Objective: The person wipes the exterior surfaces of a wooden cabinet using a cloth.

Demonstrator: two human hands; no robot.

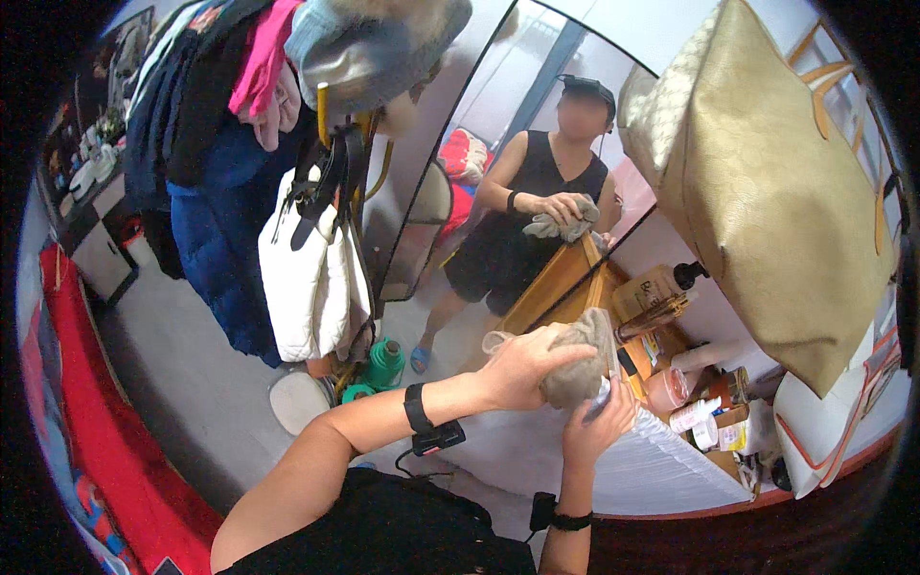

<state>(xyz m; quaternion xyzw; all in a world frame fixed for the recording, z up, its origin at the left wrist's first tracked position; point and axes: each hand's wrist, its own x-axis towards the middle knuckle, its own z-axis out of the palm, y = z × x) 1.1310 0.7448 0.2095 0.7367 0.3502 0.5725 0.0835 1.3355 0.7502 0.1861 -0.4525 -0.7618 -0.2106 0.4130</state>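
A bunched grey-beige cloth [575,363] with a thin loop is gripped by my left hand [525,365]. It presses against the upper end of a wooden shelf unit's edge [598,295]. Just below the cloth, my right hand [600,424] has its fingers closed around a small pale-blue and white object [599,399] beside that edge; what it is cannot be made out. A tall mirror [532,144] faces me and reflects a person holding the cloth at the wooden edge.
A pump bottle [647,293], a pink-lidded jar [667,388] and several small containers crowd the shelf. A large gold-beige bag [776,194] hangs close on the right. Left stand hanging clothes [215,215], a white bag [309,280] and a green thermos [386,363].
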